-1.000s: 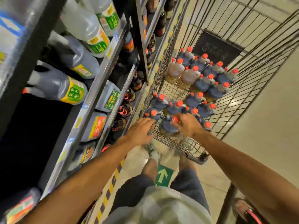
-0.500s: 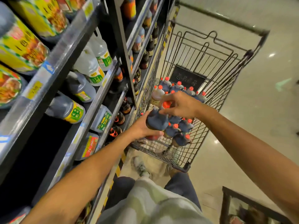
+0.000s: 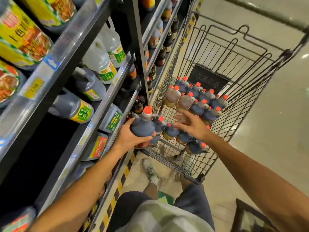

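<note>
Hands, bottle between shelf, cart

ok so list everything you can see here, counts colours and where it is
held bottle: one, dark with red cap, at the cart's near corner
cart bottles: many, dark with red caps, in the cart
amber bottles: two, red caps, cart's shelf side
cart: one, grey wire, right of the shelves
shelves: one rack, black and grey, left
clear jugs: two, green labels, middle shelf
dark jugs: several, middle and lower shelves
yellow packs: several, top shelf
left hand: grips the held bottle
right hand: open above the cart bottles
</note>
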The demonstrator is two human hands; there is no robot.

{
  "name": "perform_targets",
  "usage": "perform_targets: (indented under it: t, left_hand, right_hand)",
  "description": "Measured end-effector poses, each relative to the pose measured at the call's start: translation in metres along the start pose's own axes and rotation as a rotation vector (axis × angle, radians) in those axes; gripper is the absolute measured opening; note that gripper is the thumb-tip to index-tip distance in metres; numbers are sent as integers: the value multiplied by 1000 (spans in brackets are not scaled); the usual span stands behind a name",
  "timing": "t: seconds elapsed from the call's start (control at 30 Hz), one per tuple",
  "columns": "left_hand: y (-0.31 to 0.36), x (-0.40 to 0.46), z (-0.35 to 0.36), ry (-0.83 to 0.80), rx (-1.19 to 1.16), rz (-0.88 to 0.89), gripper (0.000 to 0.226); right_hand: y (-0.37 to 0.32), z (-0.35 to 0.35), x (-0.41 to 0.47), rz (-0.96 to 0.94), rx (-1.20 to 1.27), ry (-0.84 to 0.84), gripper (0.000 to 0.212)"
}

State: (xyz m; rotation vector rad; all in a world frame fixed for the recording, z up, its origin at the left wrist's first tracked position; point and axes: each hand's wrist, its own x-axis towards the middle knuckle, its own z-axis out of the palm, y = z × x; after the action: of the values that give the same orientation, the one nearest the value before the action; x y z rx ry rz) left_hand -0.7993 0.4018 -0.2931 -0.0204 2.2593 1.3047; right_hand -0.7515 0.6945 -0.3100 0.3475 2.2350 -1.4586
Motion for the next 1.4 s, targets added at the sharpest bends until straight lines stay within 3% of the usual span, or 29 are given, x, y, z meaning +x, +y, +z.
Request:
perform_targets:
  t: [0.1,0.2,0.4,0.63,0.87,1.17,1.4]
  left_hand:
    - [-31,-4,-17,76,-29,-52,81]
    - [-56,-10,-27,109,-64,-94,78]
    - [-81,-11,-30,171,-77,-98,64]
    - [-95,-3,-28,186,-41,-55,61]
    - [-91,-2,-28,196,-65,-68,65]
    - [-96,1,-24,228,-30,-81,64]
    - [-93,-6,-23,243,-42,-70,64]
  right_hand:
    - [43,48,17,150,23,-160,91]
    - [78,94,38,170,-49,-226,88]
    - [115,151,82,123,-47,-79,103]
    - [149,208,97,41,75,220,97]
    - [149,210,91,44,30,313,86]
    - [177,207,90,99,72,198,115]
    - [163,199,85,97,13,239,83]
